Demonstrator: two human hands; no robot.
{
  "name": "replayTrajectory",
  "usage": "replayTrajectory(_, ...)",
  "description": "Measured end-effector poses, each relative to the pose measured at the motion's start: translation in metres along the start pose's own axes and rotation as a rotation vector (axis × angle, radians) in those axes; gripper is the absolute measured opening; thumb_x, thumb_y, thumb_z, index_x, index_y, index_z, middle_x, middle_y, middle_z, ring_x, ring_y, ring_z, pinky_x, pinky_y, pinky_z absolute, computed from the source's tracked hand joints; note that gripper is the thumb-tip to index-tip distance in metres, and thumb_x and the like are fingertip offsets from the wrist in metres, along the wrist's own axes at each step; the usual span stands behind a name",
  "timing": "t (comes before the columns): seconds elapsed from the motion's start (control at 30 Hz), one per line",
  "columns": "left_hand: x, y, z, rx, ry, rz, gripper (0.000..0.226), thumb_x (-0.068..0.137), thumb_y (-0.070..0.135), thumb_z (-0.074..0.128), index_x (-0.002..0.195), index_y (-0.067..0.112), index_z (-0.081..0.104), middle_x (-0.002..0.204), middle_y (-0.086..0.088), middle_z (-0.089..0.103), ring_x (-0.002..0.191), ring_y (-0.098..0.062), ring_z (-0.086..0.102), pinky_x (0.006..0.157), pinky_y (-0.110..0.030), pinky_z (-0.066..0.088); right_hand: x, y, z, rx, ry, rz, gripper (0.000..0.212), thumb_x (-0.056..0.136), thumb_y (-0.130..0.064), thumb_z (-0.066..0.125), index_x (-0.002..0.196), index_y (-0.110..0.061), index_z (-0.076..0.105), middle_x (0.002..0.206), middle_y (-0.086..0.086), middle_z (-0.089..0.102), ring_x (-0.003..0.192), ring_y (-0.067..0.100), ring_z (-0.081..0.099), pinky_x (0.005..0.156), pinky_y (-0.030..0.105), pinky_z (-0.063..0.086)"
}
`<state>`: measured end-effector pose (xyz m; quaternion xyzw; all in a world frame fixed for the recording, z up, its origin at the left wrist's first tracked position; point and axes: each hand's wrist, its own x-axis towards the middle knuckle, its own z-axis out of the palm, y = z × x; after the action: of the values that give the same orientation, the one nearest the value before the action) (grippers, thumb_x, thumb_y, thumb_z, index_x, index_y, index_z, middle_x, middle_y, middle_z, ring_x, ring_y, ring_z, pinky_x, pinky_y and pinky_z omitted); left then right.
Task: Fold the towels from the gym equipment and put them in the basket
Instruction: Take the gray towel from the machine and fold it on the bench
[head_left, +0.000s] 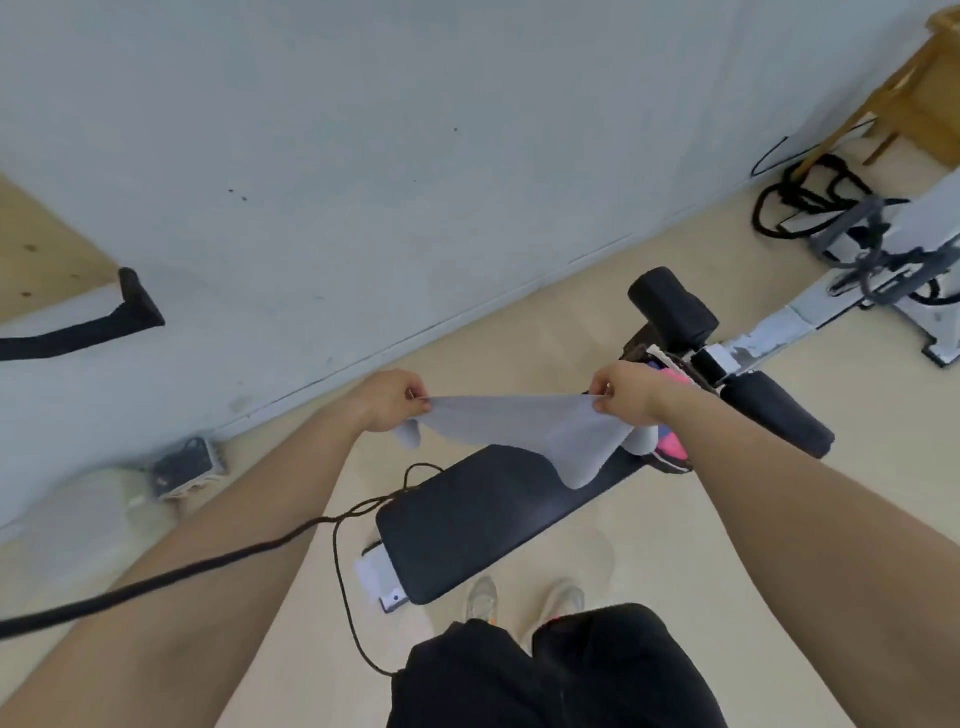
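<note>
The person stands at the near end of a black padded bench (457, 525), both forearms extended forward over it.

Left hand (390, 401): fingers curled, thumb and fingertips pinching the left upper corner of a pale grey towel (524, 428). A short tail of cloth hangs below this hand.

Right hand (626, 396): fingers curled likewise, pinching the right upper corner of the same towel.

The towel is held in the air, its top edge drawn nearly straight between the two hands. It hangs unfolded in a single spread, with its lower right part drooping lowest, in front of the far half of the bench. It cannot be told whether the lowest tip touches the padding.

Beyond the right hand, two black foam rollers (672, 307) stand out from a white metal frame (769, 338) at the far end of the bench. A pink and black item (674, 448) sits just under the right wrist and is too blurred to identify. A pale rounded object lies beside it, partly hidden by the towel.

A black cable (218, 558) crosses the left forearm and loops on the light floor (675, 519) near the bench. A pair of light shoes (483, 597) and black shorts (550, 670) show at the bottom edge. The grey wall (311, 156) fills the upper left. A wooden stool (919, 98) stands at the upper right, with black cords coiled below it.
</note>
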<state>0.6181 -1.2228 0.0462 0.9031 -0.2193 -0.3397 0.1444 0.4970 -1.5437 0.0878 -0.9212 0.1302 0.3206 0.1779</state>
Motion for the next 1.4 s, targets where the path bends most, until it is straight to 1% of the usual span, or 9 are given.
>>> replayTrajectory(0.2,-0.004,-0.012,0.017,-0.071,0.116,-0.191,0.021,0.101,0.034,0.051,0.108,0.017,0.064,0.104,-0.002,0.064,0.094,-0.022,0.055,0.078,-0.033,0.042,0.065,-0.002,-0.024,-0.069,-0.017,-0.136,0.013,0.100,-0.031,0.050,0.098,-0.022,0.058,0.103,0.002,0.062,0.092,0.023,0.056,0.078,0.033,0.043)
replayTrajectory(0.3,-0.017,-0.012,0.042,-0.129,0.161,-0.290,0.017,0.100,0.035,0.052,0.098,0.021,0.061,0.102,-0.005,0.065,0.091,-0.023,0.056,0.076,-0.033,0.041,0.087,0.005,-0.021,-0.131,-0.071,-0.218,0.027,0.099,-0.036,0.047,0.079,-0.021,0.056,0.085,0.001,0.061,0.078,0.021,0.056,0.066,0.032,0.040)
replayTrajectory(0.47,-0.050,0.016,0.112,-0.263,0.206,-0.456,0.016,0.099,0.034,0.055,0.088,0.022,0.056,0.090,-0.001,0.058,0.086,-0.024,0.053,0.071,-0.032,0.035,0.099,0.039,0.009,-0.206,-0.198,-0.345,0.036,0.099,-0.045,0.047,0.072,-0.023,0.054,0.076,0.005,0.068,0.069,0.017,0.058,0.062,0.030,0.038)
replayTrajectory(0.6,-0.071,0.034,0.173,-0.254,0.047,-0.496,0.019,0.097,0.036,0.055,0.094,0.018,0.063,0.095,-0.003,0.065,0.086,-0.024,0.057,0.072,-0.032,0.041,0.093,0.073,0.043,-0.229,-0.346,-0.365,0.044,0.096,-0.040,0.055,0.061,-0.018,0.043,0.061,0.002,0.047,0.060,0.020,0.042,0.057,0.032,0.030)
replayTrajectory(0.73,-0.081,0.029,0.201,-0.329,-0.003,-0.506,0.018,0.093,0.039,0.061,0.091,0.022,0.065,0.089,0.002,0.064,0.084,-0.018,0.059,0.073,-0.030,0.046,0.091,0.086,0.064,-0.215,-0.422,-0.343,0.047,0.096,-0.038,0.056,0.061,-0.015,0.034,0.067,0.006,0.032,0.063,0.019,0.029,0.059,0.030,0.023)
replayTrajectory(0.9,-0.060,0.008,0.218,-0.363,0.066,-0.477,0.018,0.092,0.040,0.060,0.079,0.028,0.059,0.082,0.007,0.060,0.082,-0.017,0.058,0.067,-0.027,0.041,0.110,0.082,0.081,-0.117,-0.318,-0.272,0.051,0.093,-0.040,0.061,0.057,-0.018,0.032,0.059,0.000,0.030,0.059,0.019,0.029,0.057,0.032,0.024)
replayTrajectory(1.07,0.005,-0.028,0.248,-0.363,0.116,-0.503,0.025,0.099,0.040,0.051,0.080,0.024,0.056,0.069,0.006,0.054,0.066,-0.016,0.051,0.061,-0.029,0.038,0.176,0.074,0.121,-0.227,-0.241,-0.220,0.046,0.096,-0.049,0.053,0.063,-0.017,0.049,0.063,0.000,0.052,0.063,0.021,0.049,0.059,0.031,0.034)
replayTrajectory(1.23,0.122,-0.097,0.306,-0.238,0.413,-0.495,0.027,0.099,0.046,0.045,0.087,0.027,0.061,0.075,0.006,0.062,0.077,-0.021,0.060,0.066,-0.033,0.049,0.301,0.079,0.186,-0.319,-0.051,-0.259,0.049,0.097,-0.056,0.047,0.068,-0.016,0.053,0.065,0.002,0.057,0.066,0.024,0.058,0.058,0.030,0.038)
replayTrajectory(1.4,0.221,-0.148,0.351,-0.094,0.598,-0.430,0.026,0.098,0.048,0.045,0.096,0.030,0.064,0.091,0.004,0.068,0.088,-0.022,0.061,0.074,-0.038,0.052,0.401,0.096,0.239,-0.412,0.193,-0.310,0.041,0.096,-0.058,0.046,0.078,-0.025,0.061,0.084,0.001,0.063,0.081,0.024,0.059,0.070,0.034,0.047)
